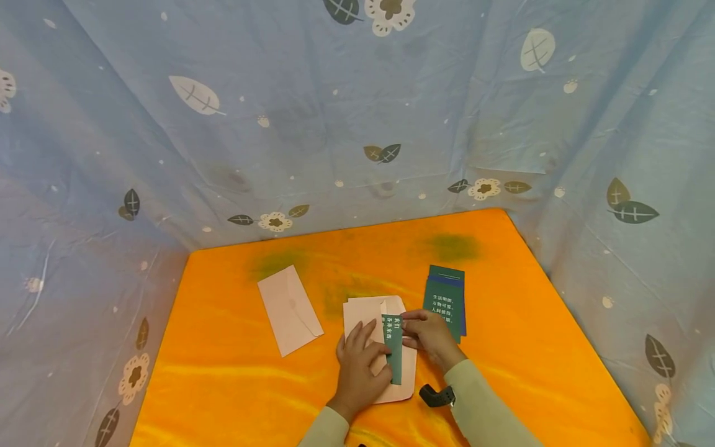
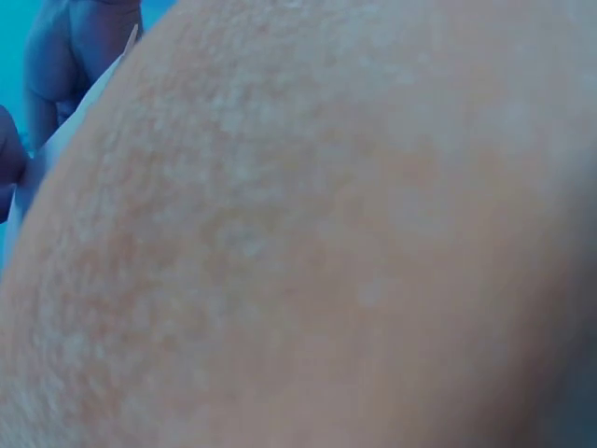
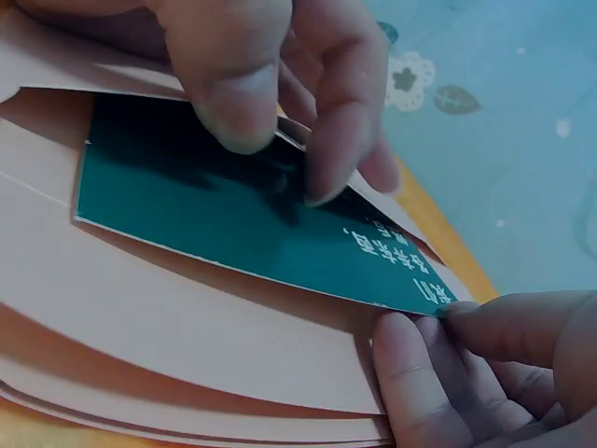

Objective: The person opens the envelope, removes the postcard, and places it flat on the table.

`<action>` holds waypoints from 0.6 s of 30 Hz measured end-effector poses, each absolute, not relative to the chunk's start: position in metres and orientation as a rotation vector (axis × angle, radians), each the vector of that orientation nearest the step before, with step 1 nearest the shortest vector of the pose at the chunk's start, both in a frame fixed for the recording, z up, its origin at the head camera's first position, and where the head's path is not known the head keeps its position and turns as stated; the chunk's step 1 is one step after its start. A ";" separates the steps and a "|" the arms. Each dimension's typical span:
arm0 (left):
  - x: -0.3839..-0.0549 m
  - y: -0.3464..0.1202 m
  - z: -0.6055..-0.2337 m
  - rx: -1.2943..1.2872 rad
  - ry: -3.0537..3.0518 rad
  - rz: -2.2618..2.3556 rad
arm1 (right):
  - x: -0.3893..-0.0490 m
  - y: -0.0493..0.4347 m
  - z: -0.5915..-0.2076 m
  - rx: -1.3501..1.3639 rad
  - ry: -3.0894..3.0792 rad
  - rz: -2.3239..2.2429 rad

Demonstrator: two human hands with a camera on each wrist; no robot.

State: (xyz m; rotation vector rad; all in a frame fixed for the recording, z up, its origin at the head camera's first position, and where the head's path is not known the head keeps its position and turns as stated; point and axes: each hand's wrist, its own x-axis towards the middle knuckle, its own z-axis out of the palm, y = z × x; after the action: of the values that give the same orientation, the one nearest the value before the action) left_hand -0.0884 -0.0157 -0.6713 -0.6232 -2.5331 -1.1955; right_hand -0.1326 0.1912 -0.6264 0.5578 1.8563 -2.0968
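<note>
A pale pink envelope lies in front of me on a stack of similar ones, its long opening facing right. Partly inside it is a dark green card with white Chinese characters. Over the envelope's left part rests my left hand, fingers spread, thumb and fingertips at the opening and the card. My right hand pinches the card's far right edge between thumb and fingers, as the right wrist view shows close up. Blurred skin fills most of the left wrist view.
Another pink envelope lies alone to the left. A pile of green and blue cards lies beyond my right hand. The orange cloth covers the table, with patterned blue curtains around it. A black band is at the right wrist.
</note>
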 end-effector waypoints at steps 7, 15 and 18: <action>-0.088 -0.015 -0.670 -0.617 -2.573 -1.195 | -0.129 0.190 -0.625 0.556 1.860 -2.096; -0.087 -0.016 -0.669 -0.604 -2.587 -1.194 | -0.122 0.187 -0.624 0.526 1.878 -2.070; -0.087 -0.016 -0.670 -0.610 -2.574 -1.189 | -0.120 0.186 -0.626 0.516 1.866 -2.064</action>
State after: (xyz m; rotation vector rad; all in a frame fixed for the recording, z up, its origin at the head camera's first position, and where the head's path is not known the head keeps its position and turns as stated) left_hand -0.0873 -0.0160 -0.6697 -0.6105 -2.5743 -1.1888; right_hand -0.1203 0.1855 -0.6257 0.5156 1.8661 -2.0637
